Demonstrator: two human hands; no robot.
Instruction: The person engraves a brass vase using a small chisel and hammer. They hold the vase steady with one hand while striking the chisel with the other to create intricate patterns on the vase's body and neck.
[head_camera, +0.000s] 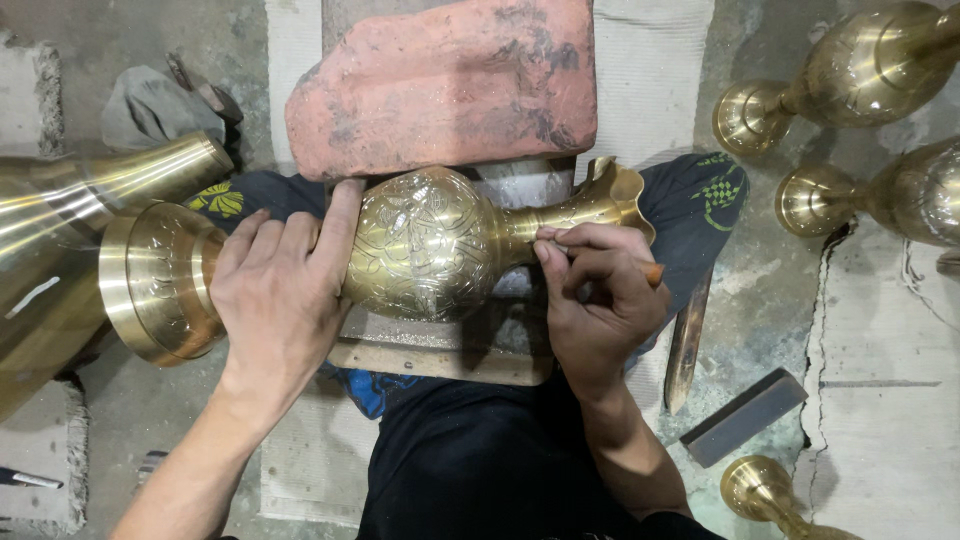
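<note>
Dark clothing (480, 460) fills the near edge of the view, above which both hands are seen on a brass vase (430, 245) laid on its side across a wooden block (440, 350). The left hand (280, 300) is closed over the vase's stem beside its foot; the right hand (600, 295) is pinched around a small tool (652, 272) at the neck. Engraved patterns already cover the belly and foot; the neck looks plainer, so work there seems unfinished. A grey stone (745, 415) and a worn stick (687, 345) lie right of the block on the cracked concrete floor (880, 400). Beyond, a red brick (450, 80) is braced against the vase, with more brass vases (880, 70) at the far right.
</note>
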